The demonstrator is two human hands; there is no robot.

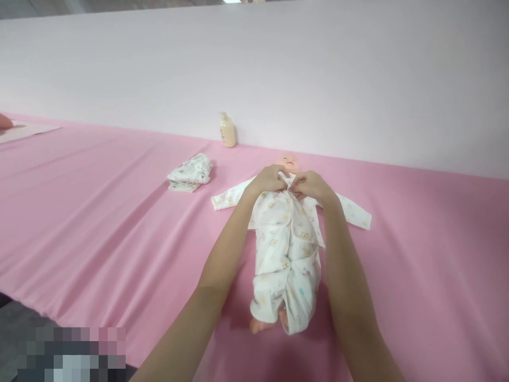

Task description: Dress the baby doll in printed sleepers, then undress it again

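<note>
A baby doll (289,160) lies on its back on the pink cloth, head away from me, dressed in a white printed romper (287,249). Its sleeves spread out to both sides and its bare feet stick out at the bottom. My left hand (269,179) and my right hand (312,185) meet at the doll's neck. Both are closed, each pinching an edge of the romper's collar. The front of the romper lies partly open lower down.
A folded white printed garment (190,173) lies to the left of the doll. A cream pump bottle (227,130) stands by the white back wall. At the far left edge lies a pale sheet (24,130) with another person's fingertip (5,121) on it.
</note>
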